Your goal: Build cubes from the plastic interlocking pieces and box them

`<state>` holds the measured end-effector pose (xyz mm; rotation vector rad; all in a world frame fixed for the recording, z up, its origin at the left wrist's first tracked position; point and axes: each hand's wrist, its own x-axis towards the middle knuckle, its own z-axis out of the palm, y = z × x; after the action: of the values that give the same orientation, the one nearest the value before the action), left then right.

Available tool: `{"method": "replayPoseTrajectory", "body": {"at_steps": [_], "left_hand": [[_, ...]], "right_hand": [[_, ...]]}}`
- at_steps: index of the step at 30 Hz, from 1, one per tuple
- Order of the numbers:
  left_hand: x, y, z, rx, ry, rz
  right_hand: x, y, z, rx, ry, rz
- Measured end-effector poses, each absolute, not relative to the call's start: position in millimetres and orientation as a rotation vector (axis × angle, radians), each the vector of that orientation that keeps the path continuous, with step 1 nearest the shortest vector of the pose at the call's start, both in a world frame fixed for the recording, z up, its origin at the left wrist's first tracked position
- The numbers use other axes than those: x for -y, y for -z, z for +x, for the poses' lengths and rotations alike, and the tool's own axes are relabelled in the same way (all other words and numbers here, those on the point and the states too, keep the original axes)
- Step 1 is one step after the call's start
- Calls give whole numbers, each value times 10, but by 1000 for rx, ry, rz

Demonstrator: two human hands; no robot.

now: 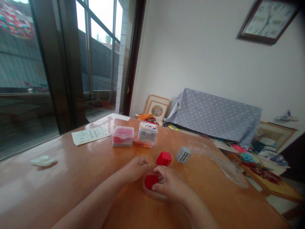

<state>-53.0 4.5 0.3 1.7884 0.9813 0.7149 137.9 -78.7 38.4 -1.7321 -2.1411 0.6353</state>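
A clear plastic container [156, 194] sits on the table in front of me, with red notched pieces [150, 182] inside it. My left hand [138, 168] is closed, its fingertips pinched at the container's far left rim. Over the container's right side, my right hand [170, 183] curls its thumb and fingers around the red pieces; the palm hides part of them. Just beyond my hands lies a red stack of notched pieces [164, 158]. Right of it is a similar grey stack [183, 155].
A lidded box with pink contents [123, 136] stands farther back, beside a clear box [147, 131] resting on a tub of orange pieces [143, 142]. Written paper [90, 135] and a crumpled wrapper [44, 161] lie left. An open clear plastic case [226, 167] lies right.
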Motion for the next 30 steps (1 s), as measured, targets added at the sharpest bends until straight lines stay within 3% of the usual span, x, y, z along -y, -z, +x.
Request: {"method": "replayPoseTrajectory", "body": {"at_steps": [30], "left_hand": [[-42,11,-513,-948,-717,1768]], "right_hand": [[720,-424,1430,2373,-502,-1742]]}}
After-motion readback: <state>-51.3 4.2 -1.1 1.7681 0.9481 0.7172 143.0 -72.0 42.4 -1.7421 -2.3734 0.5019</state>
